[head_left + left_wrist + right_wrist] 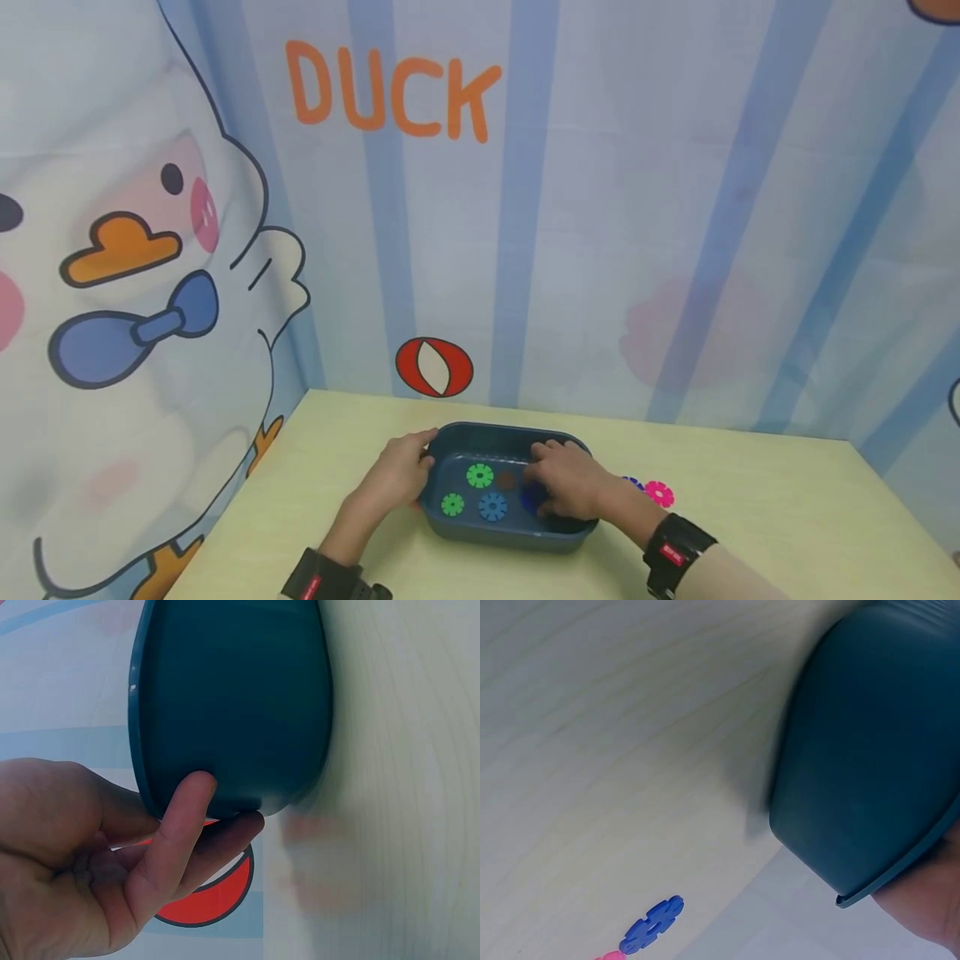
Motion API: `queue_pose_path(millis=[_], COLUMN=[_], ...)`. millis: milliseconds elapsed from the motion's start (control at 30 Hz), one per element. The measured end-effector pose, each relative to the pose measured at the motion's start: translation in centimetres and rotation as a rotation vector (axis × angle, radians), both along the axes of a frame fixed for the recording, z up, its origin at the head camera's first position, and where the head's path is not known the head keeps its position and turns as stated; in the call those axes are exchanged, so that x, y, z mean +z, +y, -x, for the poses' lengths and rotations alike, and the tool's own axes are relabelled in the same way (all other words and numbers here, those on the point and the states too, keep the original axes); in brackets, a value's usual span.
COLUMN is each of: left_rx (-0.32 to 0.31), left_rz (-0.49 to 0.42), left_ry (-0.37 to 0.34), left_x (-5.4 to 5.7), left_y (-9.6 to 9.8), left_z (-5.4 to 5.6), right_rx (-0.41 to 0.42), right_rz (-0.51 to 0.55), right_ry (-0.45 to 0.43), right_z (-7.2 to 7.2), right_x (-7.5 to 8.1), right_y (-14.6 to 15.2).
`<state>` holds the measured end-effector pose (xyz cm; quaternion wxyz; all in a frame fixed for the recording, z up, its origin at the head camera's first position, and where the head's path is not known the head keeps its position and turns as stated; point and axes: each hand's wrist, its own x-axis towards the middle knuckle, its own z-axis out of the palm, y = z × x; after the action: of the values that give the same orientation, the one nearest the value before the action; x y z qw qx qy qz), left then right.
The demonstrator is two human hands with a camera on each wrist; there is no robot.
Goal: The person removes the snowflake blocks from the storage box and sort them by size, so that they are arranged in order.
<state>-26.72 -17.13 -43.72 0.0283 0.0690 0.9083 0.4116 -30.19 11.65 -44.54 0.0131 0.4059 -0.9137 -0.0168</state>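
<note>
One left-right line, right side closer in

A dark blue-green oblong plastic tub point(504, 535) is set on a pale yellow table point(765, 517), long axis laid left to right in front of the person. The left end is held by the left hand point(397, 471), grip clamped at the rim, a finger laid on the outer wall. The right hand point(566, 477) is lowered into the right end, fingers bent down; whether its grip is closed on anything cannot be told.

Key relation: tub contents are spread leftward from the right grip. A dark blue plastic piece point(532, 498) is partly covered by the right fingers, so nearest. A brown roundish piece point(506, 481) is seen just beside them. Farther left, a larger green toothed disc point(480, 476) and, nearer the front wall, a blue toothed disc point(492, 507) are found. A smaller green toothed disc point(452, 504) is placed toward the left end, left hand nearer. Any reach to these from the right grip is judged leftward, along the long axis.

Outside, past the right end, a hot pink disc point(659, 493) is seen beside a deep blue toothed disc point(651, 925).
</note>
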Motion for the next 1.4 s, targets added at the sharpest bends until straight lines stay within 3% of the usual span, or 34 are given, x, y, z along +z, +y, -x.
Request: queue_pose_path(millis=[300,467,733,933,1200,1400], left_rx=[-0.011,-0.005,-0.005,-0.014,-0.001,-0.012], left_rz=[0.0,0.002,0.009,0.007,0.016,-0.001], left_ry=[0.012,0.02,0.021,0.021,0.019,0.017], left_x=[0.0,0.1,0.2,-0.1,-0.3,-0.3], left_y=[-0.1,-0.2,-0.1,-0.1,-0.2,-0.1], left_z=[0.1,0.1,0.0,0.0,0.1,0.0], right_rx=[-0.025,0.025,0.037,-0.024,-0.007,-0.05], right_rz=[0.025,0.045,0.123,0.29,0.53,0.616], right_ry=[-0.014,-0.002,-0.135,-0.225,-0.386,-0.469], right_z=[0.3,0.2,0.0,0.1,-0.3,-0.6], right_x=[0.2,0.2,0.0,0.6,2.8,3.1], right_y=[-0.3,-0.3,0.0,0.9,2.5,4.3])
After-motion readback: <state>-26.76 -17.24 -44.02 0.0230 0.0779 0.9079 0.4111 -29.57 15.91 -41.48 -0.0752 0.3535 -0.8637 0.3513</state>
